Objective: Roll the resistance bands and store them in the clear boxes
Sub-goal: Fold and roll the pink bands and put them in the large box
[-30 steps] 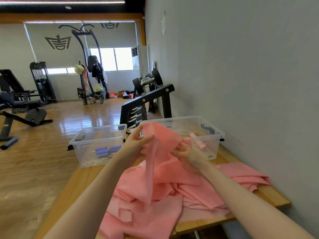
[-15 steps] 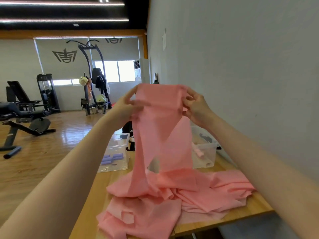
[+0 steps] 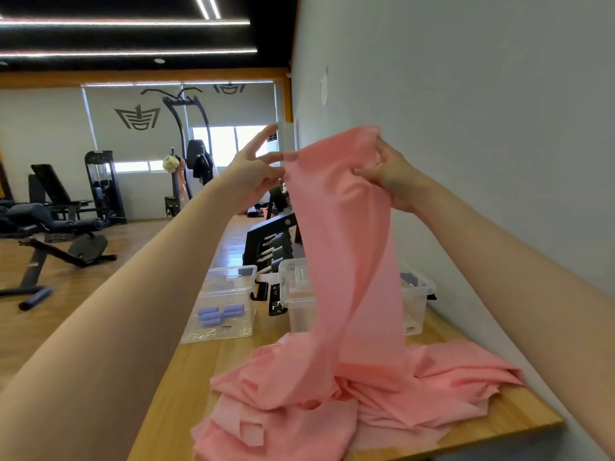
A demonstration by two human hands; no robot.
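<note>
While held up by its top edge, with the right hand bunching one corner in curled fingers and the left hand touching the other corner (thumb seemingly on the edge, other fingers spread straight and loose), the pink band hangs in a long limp drape down to the pink pile on the bench. Thin, light, floppy and likely a little clingy: best pinched at both top corners, pulled flat, then rolled tight from one end. Clear boxes behind: left box with purple rolls, right box partly hidden.
</note>
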